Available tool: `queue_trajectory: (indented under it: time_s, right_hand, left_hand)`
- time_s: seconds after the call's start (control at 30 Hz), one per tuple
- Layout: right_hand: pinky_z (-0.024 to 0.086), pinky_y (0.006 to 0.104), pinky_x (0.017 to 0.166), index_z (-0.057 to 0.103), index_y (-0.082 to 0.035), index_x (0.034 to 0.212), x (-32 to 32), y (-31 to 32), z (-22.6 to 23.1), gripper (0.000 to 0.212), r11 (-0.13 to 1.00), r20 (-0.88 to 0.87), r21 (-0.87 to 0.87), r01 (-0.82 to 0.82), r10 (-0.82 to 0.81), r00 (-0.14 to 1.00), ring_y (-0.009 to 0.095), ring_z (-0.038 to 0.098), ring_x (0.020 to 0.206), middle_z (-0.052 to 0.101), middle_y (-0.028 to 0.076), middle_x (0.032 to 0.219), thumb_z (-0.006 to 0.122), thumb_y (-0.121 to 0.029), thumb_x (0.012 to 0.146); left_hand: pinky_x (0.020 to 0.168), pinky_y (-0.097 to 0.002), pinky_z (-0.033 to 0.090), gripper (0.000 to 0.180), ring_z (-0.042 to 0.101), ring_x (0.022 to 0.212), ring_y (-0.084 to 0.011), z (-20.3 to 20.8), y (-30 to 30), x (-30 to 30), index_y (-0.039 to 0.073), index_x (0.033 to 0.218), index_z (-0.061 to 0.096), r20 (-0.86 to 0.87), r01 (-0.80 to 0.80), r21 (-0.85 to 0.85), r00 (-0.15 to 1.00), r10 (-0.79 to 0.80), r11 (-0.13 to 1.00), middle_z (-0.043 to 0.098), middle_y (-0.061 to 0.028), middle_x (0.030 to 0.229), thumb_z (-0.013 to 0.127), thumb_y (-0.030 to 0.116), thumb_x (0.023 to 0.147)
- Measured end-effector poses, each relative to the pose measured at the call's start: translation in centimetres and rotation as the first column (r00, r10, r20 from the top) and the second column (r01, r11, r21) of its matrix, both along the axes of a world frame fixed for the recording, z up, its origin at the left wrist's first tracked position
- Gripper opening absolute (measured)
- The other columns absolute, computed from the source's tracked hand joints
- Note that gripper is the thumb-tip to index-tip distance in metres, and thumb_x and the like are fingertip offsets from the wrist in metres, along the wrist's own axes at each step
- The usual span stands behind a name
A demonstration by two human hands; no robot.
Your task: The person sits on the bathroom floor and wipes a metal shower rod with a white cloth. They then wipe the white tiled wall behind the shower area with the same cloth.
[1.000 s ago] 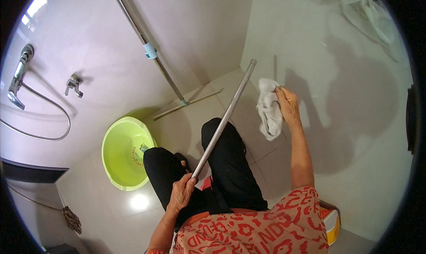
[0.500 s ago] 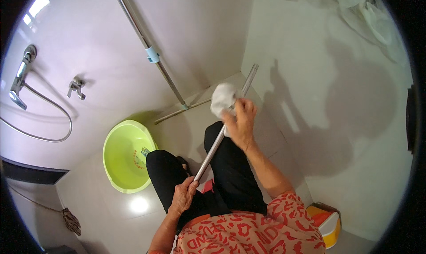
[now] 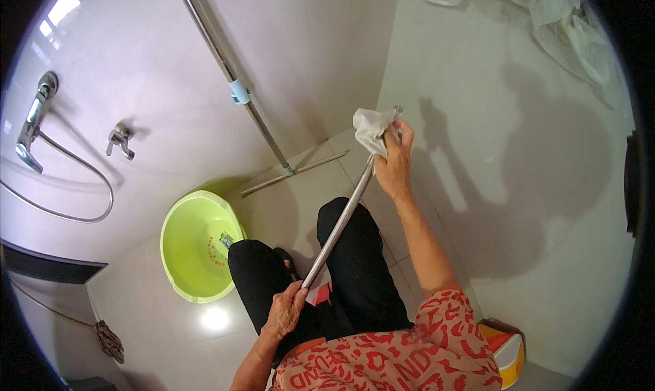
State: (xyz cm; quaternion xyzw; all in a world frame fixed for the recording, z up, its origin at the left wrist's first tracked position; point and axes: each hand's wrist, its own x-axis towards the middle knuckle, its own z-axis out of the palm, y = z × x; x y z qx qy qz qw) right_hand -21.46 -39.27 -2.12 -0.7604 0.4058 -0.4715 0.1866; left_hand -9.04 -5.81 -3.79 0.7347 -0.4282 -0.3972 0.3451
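Over the right thigh (image 3: 361, 275), a straight silver metal pole (image 3: 341, 224) is slanted near-left to far-right — near end gripped by the left hand (image 3: 285, 311), crumpled white cloth (image 3: 371, 127) clutched at its far end by the right hand (image 3: 394, 169).

Left hand (image 3: 285, 312): one, closed in a grip near the lap (image 3: 330, 323); forearm (image 3: 258, 357) angled inward. Right hand (image 3: 394, 164): one, farther forward; arm (image 3: 428, 244) outstretched, fingers (image 3: 405, 134) curled.

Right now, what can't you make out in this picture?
Head view:
Metal tube: stretch near its far end, hidden by the white cloth and right hand.
Its near end: covered by the left hand.
Upright pole: top cut off by upper edge.
Orange-yellow container: partly behind the patterned shirt.
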Motion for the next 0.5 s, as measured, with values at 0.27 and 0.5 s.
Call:
queue_trajectory:
  time_s: [0.27,0.5]
  right_hand:
    - [0.034,0.0443,0.102,0.052,-0.001,0.12,-0.3,0.0,0.4,0.048,0.986,-0.094,0.137,-0.092,0.105,0.99,0.036,0.04,0.12,0.038,0.014,0.138,0.059,0.003,0.073]
    - [0.036,0.0471,0.092,0.057,-0.001,0.108,-0.5,6.0,0.3,0.036,0.969,-0.321,0.013,-0.246,0.237,0.917,0.037,0.045,0.104,0.045,0.016,0.128,0.061,-0.001,0.073]
  left_hand:
    - [0.054,-0.0283,0.042,0.03,0.05,0.057,-0.0123,0.0,0.2,-0.3,0.0,0.097,0.058,0.035,-0.026,-0.049,0.999,0.028,0.998,0.055,-0.0046,0.067,0.045,0.028,0.096]
    - [0.056,-0.0367,0.045,0.025,0.058,0.059,-0.0312,0.4,0.1,0.0,-0.002,0.106,0.056,0.05,0.008,-0.014,0.999,-0.008,1.0,0.055,-0.0176,0.066,0.05,0.02,0.094]
